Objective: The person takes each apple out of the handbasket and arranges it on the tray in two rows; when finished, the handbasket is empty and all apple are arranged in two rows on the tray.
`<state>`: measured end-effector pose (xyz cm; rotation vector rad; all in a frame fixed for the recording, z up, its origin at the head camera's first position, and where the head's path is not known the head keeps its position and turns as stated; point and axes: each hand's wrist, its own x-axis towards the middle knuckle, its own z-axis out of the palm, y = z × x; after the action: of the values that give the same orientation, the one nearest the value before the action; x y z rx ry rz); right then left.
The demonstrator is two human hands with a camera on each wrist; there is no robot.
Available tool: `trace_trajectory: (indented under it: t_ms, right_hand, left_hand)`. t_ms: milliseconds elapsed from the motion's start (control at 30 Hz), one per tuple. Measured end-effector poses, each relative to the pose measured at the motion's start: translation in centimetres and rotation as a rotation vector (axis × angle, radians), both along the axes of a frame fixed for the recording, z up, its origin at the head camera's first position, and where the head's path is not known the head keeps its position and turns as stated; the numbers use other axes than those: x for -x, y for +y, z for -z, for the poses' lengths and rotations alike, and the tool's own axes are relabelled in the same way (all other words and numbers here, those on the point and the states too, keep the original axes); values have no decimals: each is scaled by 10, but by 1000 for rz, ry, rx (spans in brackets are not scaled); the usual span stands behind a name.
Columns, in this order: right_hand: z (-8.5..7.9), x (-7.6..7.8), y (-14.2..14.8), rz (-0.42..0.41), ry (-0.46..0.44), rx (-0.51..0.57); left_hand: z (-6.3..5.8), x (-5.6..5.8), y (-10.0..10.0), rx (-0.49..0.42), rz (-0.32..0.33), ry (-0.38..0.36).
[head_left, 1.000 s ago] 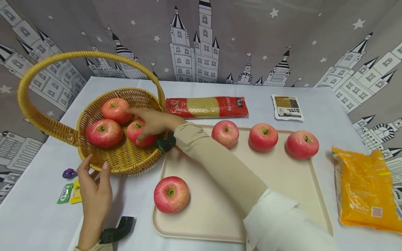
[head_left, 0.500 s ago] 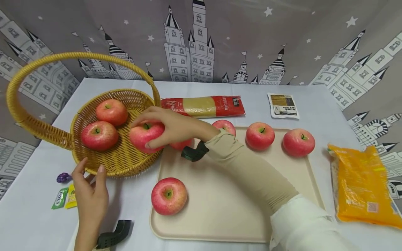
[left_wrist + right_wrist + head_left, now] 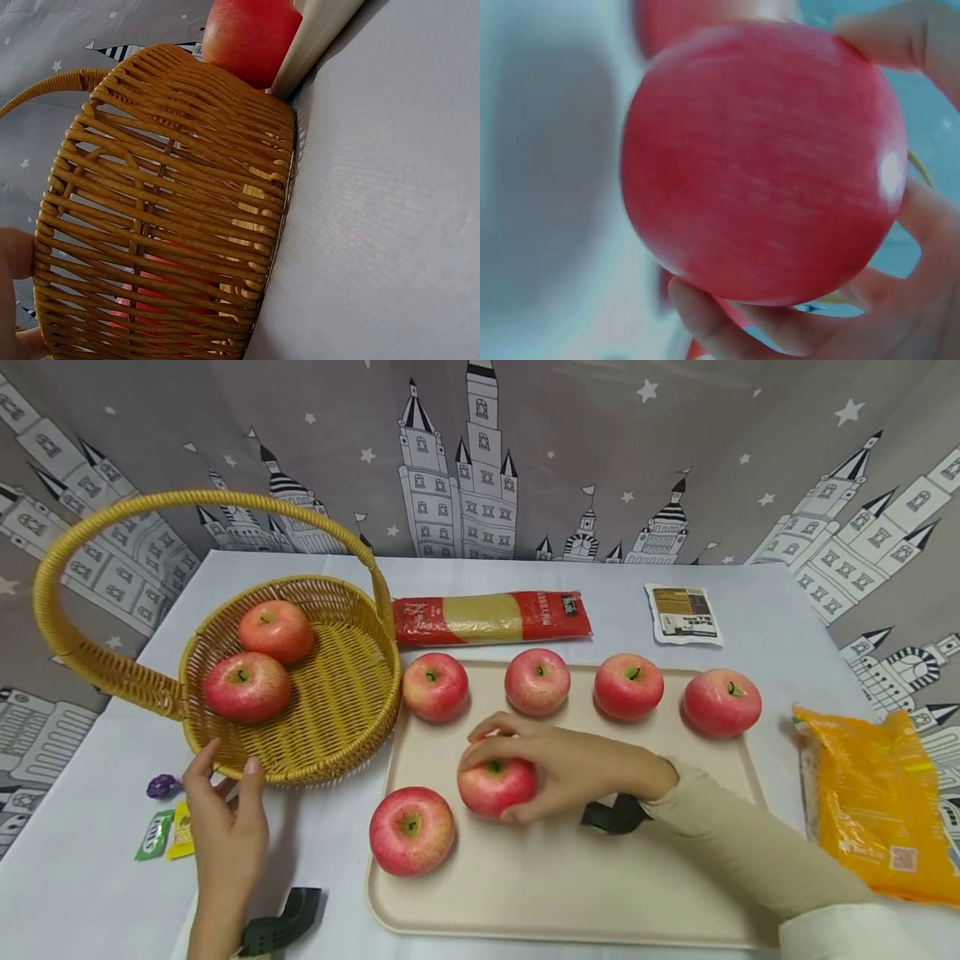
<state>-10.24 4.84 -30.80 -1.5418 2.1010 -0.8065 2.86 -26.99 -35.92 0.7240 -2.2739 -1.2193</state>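
Observation:
In the head view, my right hand [image 3: 573, 768] grips a red apple [image 3: 495, 783] over the beige tray [image 3: 570, 877], fingers and thumb around its sides. The right wrist view shows this apple [image 3: 765, 165] close up, pinched by the fingertips. To its left, another apple [image 3: 412, 832] sits on the tray. My left hand [image 3: 228, 835] rests its fingertips on the near rim of a yellow wicker basket [image 3: 337, 760]. Two apples, a front one [image 3: 247, 687] and a rear one [image 3: 276, 632], lie in the basket's left part. The basket's woven wall [image 3: 172, 195] fills the left wrist view.
A row of several apples [image 3: 537, 682] lines the tray's far edge. Behind it lies a red-and-gold packet [image 3: 491, 617], with a small white pouch [image 3: 685, 614] farther right. An orange bag [image 3: 870, 802] stands at the right. Small wrapped sweets [image 3: 155, 835] lie by the left hand.
My right hand has taken an apple out of the basket and carried it rightward and nearer, over the tray. The left hand has stayed at the basket rim.

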Motion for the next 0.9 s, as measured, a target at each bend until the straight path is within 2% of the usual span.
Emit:
trace_trajectory:
  t_ms: [133,333,500,633,900]
  right_hand:
    - [16,-16,26,9,19,6]
    - [26,-32,42,26,62,71]
    - [26,-40,46,40,103,12]
    - [24,-43,47,55,71,-69]
    - [17,-43,49,83,25,-117]
  left_hand:
    - [0,-1,0,1,-3,-6]
    - [-2,-2,0,8,-4,-5]
    - [-2,-1,1,3,9,-8]
    - [-2,-1,0,-3,7,-17]
    - [-3,-1,0,7,-6,-12]
